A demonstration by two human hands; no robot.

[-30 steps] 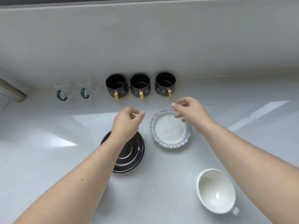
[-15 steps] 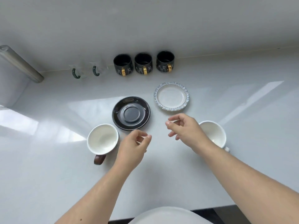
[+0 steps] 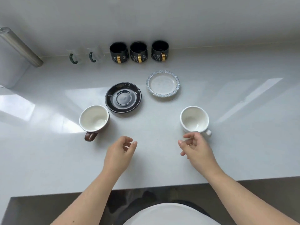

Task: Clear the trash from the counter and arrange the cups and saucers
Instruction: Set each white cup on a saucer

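Now both hands are hovering over the front part of the white worktop [image 3: 243, 151], and both are empty. The left hand [image 3: 119, 153] is half curled, with thumb and fingers narrow but not closed on anything. The right hand [image 3: 197, 149] is also loosely curled, and its fingertips [image 3: 186, 136] are lying just beside the near wall of the white cup [image 3: 194, 120]; I cannot tell if they are touching it. This cup is standing upright toward the right, its small handle pointing to the front edge.

Toward the left, the brown cup [image 3: 94, 118] with a white inside is standing upright, its brown handle also facing the front edge. Just beside it, further back, the black saucer [image 3: 123, 97] is lying flat and bare. The white saucer [image 3: 163, 83] with a blue patterned rim is lying behind and right of it, well apart from the white cup.

Along the back edge, three black mugs [image 3: 139, 51] with gold handles are standing in a row, and left of them two clear glass mugs [image 3: 84, 56] with green handles. A metal bar [image 3: 21, 47] is slanting in the back left corner. Nothing is standing between the hands and the two cups.
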